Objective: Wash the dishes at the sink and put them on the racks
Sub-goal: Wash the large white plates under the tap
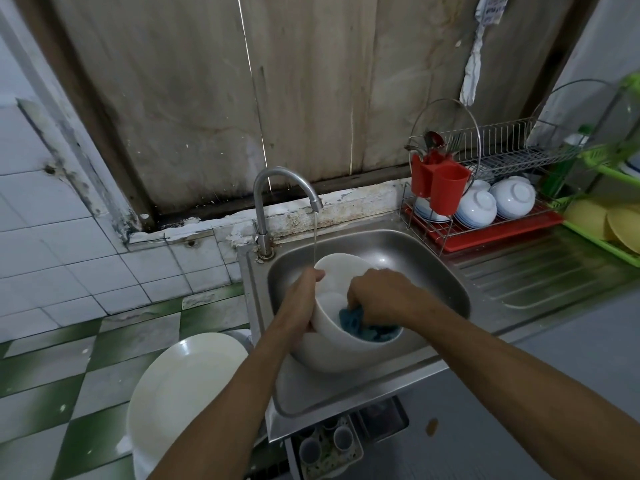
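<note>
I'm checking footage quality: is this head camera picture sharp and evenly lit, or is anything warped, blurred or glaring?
Head view: wide-angle bowing of wall edges; dim, flat light, no hard shadows; soft glare on the sink wall; green rack at right edge smeared; left hand, right hand, white bowl, blue cloth fairly sharp.

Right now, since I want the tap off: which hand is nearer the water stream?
Left. The left hand grips the bowl where the water stream lands; the right hand sits farther right.
</note>
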